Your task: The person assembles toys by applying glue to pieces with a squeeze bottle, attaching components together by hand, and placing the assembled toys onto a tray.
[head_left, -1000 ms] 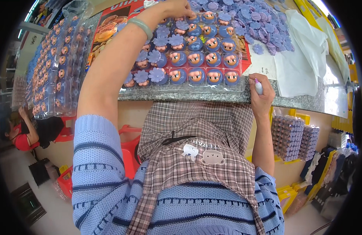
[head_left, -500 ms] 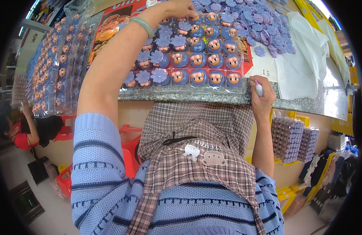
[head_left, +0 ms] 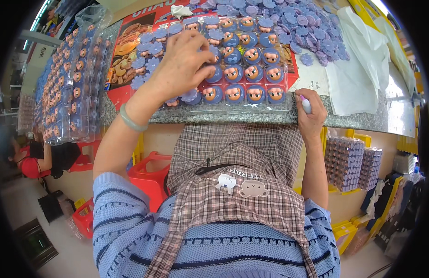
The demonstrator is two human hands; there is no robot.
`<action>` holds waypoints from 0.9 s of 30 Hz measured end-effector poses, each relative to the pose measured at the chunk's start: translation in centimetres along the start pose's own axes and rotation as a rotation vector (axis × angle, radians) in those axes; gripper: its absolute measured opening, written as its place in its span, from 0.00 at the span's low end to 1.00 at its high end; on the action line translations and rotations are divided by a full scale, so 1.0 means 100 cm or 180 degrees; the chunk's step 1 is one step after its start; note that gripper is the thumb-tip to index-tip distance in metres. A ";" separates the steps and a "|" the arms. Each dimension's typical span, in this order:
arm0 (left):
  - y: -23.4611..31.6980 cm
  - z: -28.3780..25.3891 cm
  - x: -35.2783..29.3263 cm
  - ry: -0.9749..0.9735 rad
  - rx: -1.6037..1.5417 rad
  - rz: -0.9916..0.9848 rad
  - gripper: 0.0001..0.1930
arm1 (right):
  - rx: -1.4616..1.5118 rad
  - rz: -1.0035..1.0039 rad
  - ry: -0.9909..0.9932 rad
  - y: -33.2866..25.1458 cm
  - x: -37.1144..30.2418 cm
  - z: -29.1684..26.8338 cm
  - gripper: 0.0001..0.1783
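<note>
My left hand (head_left: 185, 62) is over the left half of a clear plastic tray (head_left: 244, 108), fingers curved and apart, thumb near the round blue heads. Its fingertips partly hide the pieces below; nothing shows held. The tray has rows of small blue doll heads (head_left: 233, 92) with tan faces. Purple flower-shaped pieces (head_left: 155, 48) lie over several heads on the left side; the right columns mostly show bare faces. At the tray's near right corner, my right hand (head_left: 313, 113) is closed around a small white bottle with a pink tip (head_left: 306, 104), tip up.
Loose purple flower pieces (head_left: 302, 28) are heaped beyond the tray. White plastic sheeting (head_left: 356, 69) lies to the right. Stacked filled trays (head_left: 68, 83) stand at the left. A red stool (head_left: 150, 173) is below the table edge. Another person (head_left: 32, 162) sits at far left.
My left hand has come back from the tray's far edge toward its near left part, fingers now spread more. My right hand stays in place with the bottle.
</note>
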State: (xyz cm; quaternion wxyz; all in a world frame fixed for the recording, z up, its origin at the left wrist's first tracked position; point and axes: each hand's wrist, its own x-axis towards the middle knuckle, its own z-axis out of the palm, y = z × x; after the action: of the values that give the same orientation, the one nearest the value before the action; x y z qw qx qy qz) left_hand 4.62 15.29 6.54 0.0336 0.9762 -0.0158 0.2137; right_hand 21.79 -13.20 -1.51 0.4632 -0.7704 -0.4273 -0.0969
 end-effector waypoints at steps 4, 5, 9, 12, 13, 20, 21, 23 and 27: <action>-0.003 0.004 0.005 -0.0163 0.0008 0.0214 0.07 | -0.0035 -0.0068 0.0031 0.000 0.001 0.000 0.10; -0.007 0.005 0.012 -0.0109 -0.0043 0.0157 0.08 | -0.0052 -0.0071 0.0022 0.000 0.000 0.000 0.10; -0.041 0.024 0.049 0.0184 0.0057 -0.0022 0.10 | -0.0043 -0.0099 0.0010 0.000 -0.001 0.000 0.10; -0.071 0.059 0.077 0.0040 0.0456 -0.0232 0.13 | -0.0059 -0.0148 0.0027 -0.003 0.001 0.001 0.11; -0.077 0.068 0.085 -0.0297 0.0666 -0.0396 0.15 | -0.0069 -0.0150 0.0034 -0.003 0.001 0.000 0.11; -0.114 0.087 0.117 -0.1385 -0.0470 -0.0555 0.17 | -0.0074 -0.0113 0.0044 -0.003 0.000 0.000 0.12; -0.117 0.087 0.119 -0.1627 -0.0809 -0.0652 0.18 | -0.0061 -0.0117 0.0047 -0.002 0.000 0.000 0.13; -0.122 0.088 0.120 -0.1309 -0.0703 -0.0463 0.18 | -0.0047 -0.0111 0.0051 -0.003 0.001 0.000 0.12; -0.121 0.073 0.125 -0.0517 -0.0988 -0.0323 0.18 | 0.0016 -0.0063 0.0027 0.001 0.001 -0.001 0.11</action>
State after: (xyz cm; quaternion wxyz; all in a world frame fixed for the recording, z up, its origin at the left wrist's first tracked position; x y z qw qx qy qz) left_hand 19.50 26.60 4.44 0.1933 0.9729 -0.0021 0.1272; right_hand 21.89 -13.26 -1.46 0.4659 -0.7645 -0.4332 -0.1037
